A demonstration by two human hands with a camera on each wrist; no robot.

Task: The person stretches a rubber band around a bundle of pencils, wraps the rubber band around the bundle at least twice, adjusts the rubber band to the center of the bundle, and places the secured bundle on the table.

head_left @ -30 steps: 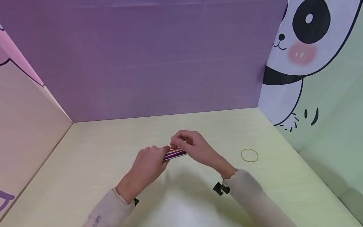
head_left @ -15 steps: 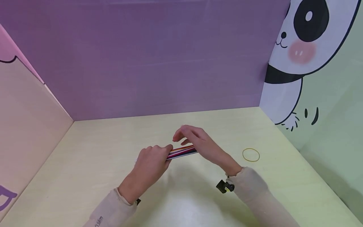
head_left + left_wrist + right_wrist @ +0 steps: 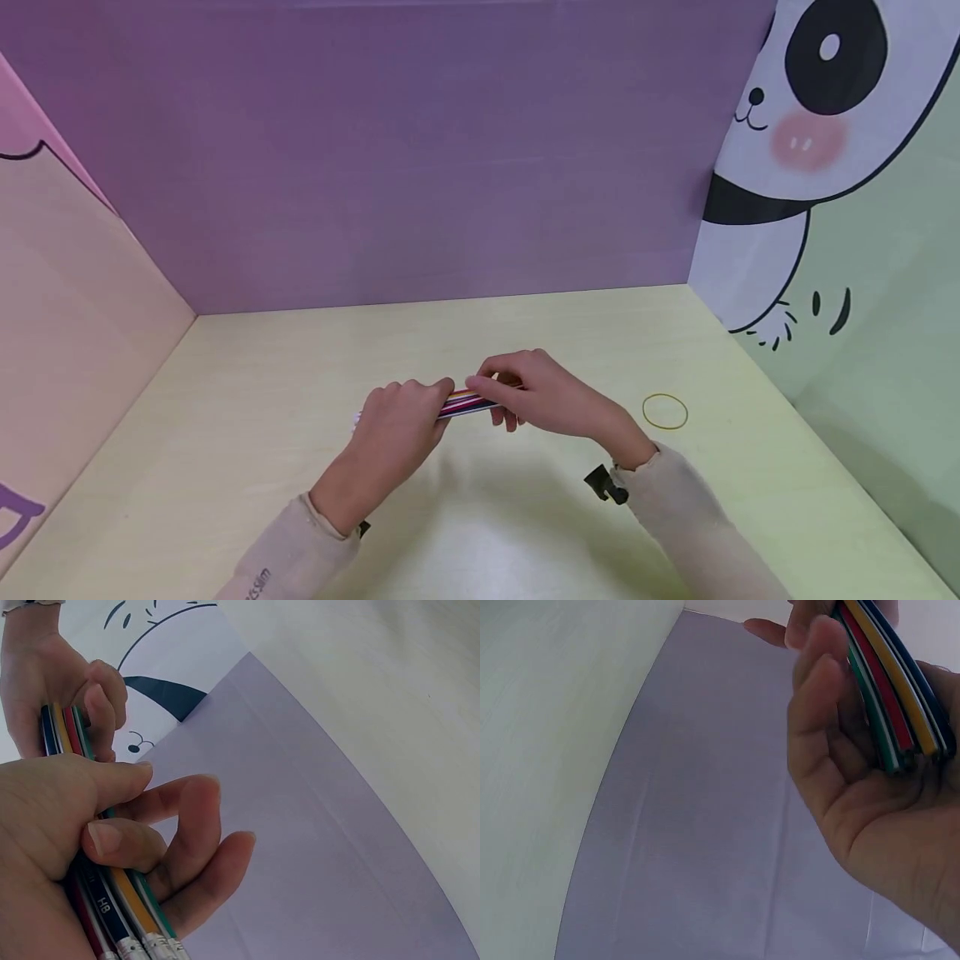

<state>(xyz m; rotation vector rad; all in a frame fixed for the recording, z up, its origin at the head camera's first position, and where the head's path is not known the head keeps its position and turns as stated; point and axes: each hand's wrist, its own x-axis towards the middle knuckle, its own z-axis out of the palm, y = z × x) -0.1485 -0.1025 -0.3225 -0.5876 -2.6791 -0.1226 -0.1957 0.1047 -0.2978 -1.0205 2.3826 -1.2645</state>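
Note:
A bundle of striped pencils (image 3: pixel 467 403) in blue, yellow, red and green lies across both hands above the table. My left hand (image 3: pixel 396 429) grips it near the end with silver ferrules. In the left wrist view, "HB" shows on a dark blue pencil (image 3: pixel 105 900), and the thumb and curled fingers wrap the bundle. My right hand (image 3: pixel 558 398) holds the other end, thumb on the upper side and fingers curled around. Seen from the right wrist, blunt pencil ends (image 3: pixel 892 742) point into that palm.
A thin yellow rubber band (image 3: pixel 665 412) lies in a loop on the pale wooden table (image 3: pixel 247 467), right of the hands. A purple panel (image 3: pixel 435 167) stands behind, with a pink wall at left and a panda-printed green wall (image 3: pixel 892 333) at right.
My right hand lifted its fingers off the bundle and slid outward to the right, then lowered and closed around the pencils' right end. My left hand kept its grip, nearly still.

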